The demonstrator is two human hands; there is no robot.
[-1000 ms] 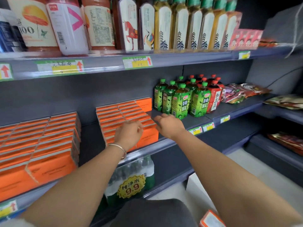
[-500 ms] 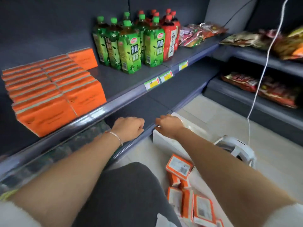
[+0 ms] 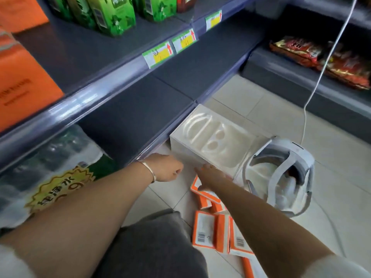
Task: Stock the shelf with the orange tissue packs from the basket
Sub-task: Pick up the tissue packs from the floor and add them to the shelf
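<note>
Closest is a grey knee (image 3: pixel 152 247). Beside it, orange tissue packs (image 3: pixel 204 231) lie in a messy pile on the floor (image 3: pixel 341 177), bar codes up. The right hand (image 3: pixel 210 175) reaches over the top of the pile, its grip apart and fingers straight; it is blurry, so I cannot tell if it touches. The left hand (image 3: pixel 166 169) hangs just beside it, its grip curled together on nothing. Just past the hands sits a white box (image 3: pixel 210 141), with a white headset (image 3: pixel 281 173) next to it and a white cable (image 3: pixel 313 87) going up. On the left is a pack of water bottles (image 3: pixel 50 173). Higher up, the shelf (image 3: pixel 90 91) holds more orange packs (image 3: pixel 22 77) at the left, then green bottles (image 3: pixel 112 15), with price tags (image 3: pixel 158 54) on its edge. Far right lie red snack bags (image 3: pixel 321 57)
</note>
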